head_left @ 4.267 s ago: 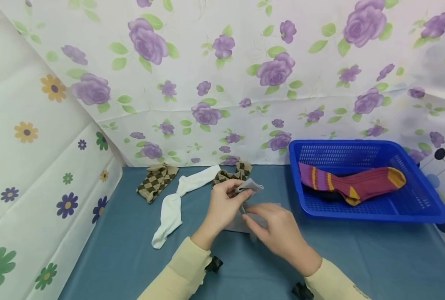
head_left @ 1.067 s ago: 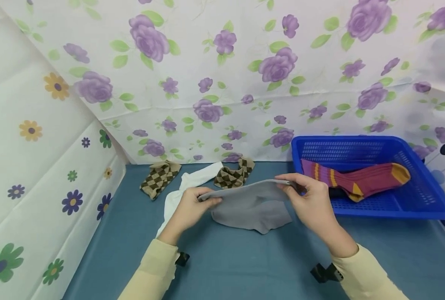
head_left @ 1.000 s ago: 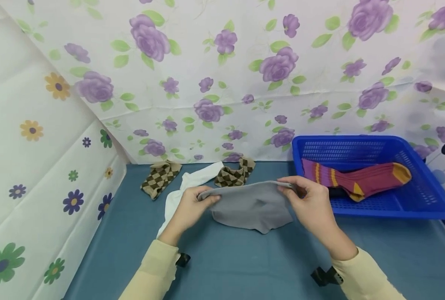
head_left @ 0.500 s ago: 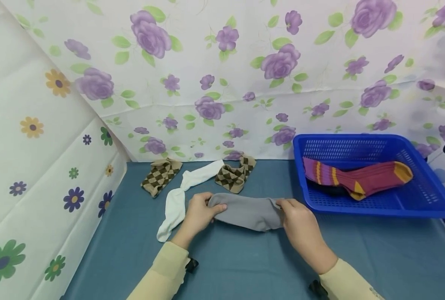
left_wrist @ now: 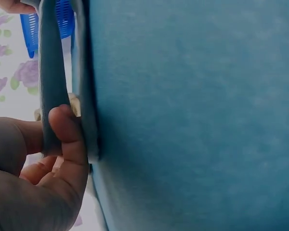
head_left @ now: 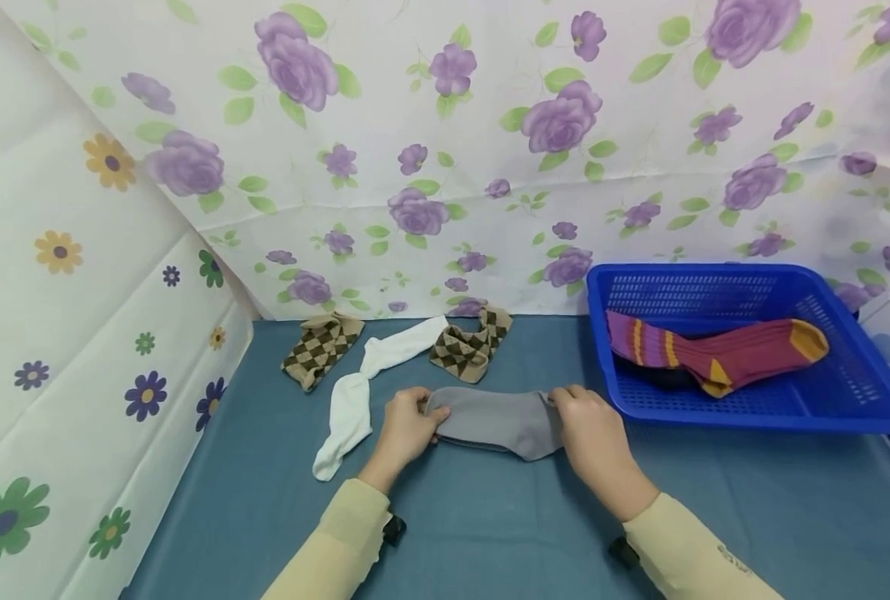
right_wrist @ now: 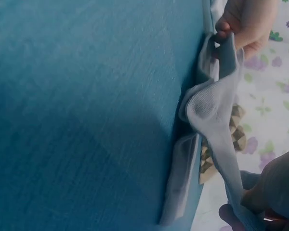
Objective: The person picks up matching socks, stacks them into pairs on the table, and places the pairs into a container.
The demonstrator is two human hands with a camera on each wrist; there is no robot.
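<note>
A grey sock (head_left: 490, 417) is stretched low over the table's middle, heel toward me. My left hand (head_left: 406, 432) pinches its left end between thumb and fingers, as the left wrist view also shows. At the toe end, my right hand (head_left: 593, 446) grips the fabric, with fingertips partly hidden. Beneath the held sock, a second grey sock (right_wrist: 180, 185) lies on the table in the right wrist view. To the left are a white sock (head_left: 350, 412) and another white sock (head_left: 403, 346). Two brown checkered socks, one at left (head_left: 321, 350) and one in the middle (head_left: 463, 354), lie behind.
A blue plastic basket (head_left: 760, 421) stands at the back right. Inside it, a burgundy, purple and yellow striped sock (head_left: 752, 354) lies over something black (head_left: 658, 377). Flower-printed sheets (head_left: 490, 167) rise behind and at the left of the blue-green tabletop (head_left: 490, 533).
Both hands first worked bunched grey fabric together, then spread the sock wide. Since then they have lowered it flatter over the table, and the right hand has come inward to the toe end.
</note>
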